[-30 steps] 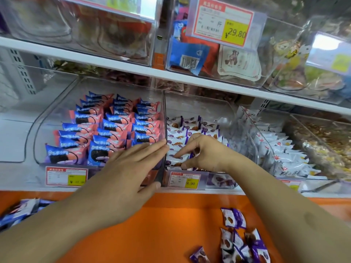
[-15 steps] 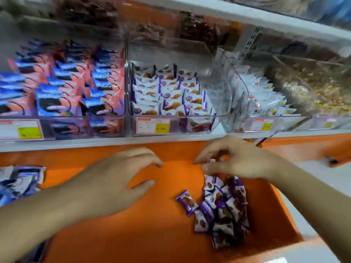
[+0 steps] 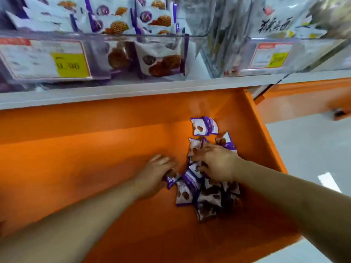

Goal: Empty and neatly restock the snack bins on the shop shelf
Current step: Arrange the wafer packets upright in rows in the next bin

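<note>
Both your hands are down on the orange ledge [image 3: 95, 158] below the shelf, right at the heap of purple-and-white snack packets [image 3: 206, 190]. Your left hand [image 3: 154, 174] sits at the left edge of the pile with its fingers curled over the nearest purple packet [image 3: 171, 179], touching it for sure, but it's blurry enough that I can't tell if you've actually got it pinched or are just resting on it. Your right hand [image 3: 216, 162] is on top of the pile's upper part, fingers bent down into the packets and closing around one or two of them, so that one looks like a real grab. One packet [image 3: 203, 127] lies a bit apart, just above the rest, nearer the back wall of the ledge. Up on the white shelf [image 3: 133, 92], the clear bin [image 3: 155, 54] holds the same kind of purple-trimmed packets stood in rows, with a price tag [image 3: 45, 59] showing a yellow patch on its front. To the right is another clear bin [image 3: 284, 56] with white packets and its own price label [image 3: 269, 56]. Pale floor [image 3: 313, 149] shows off to the right of the ledge.
</note>
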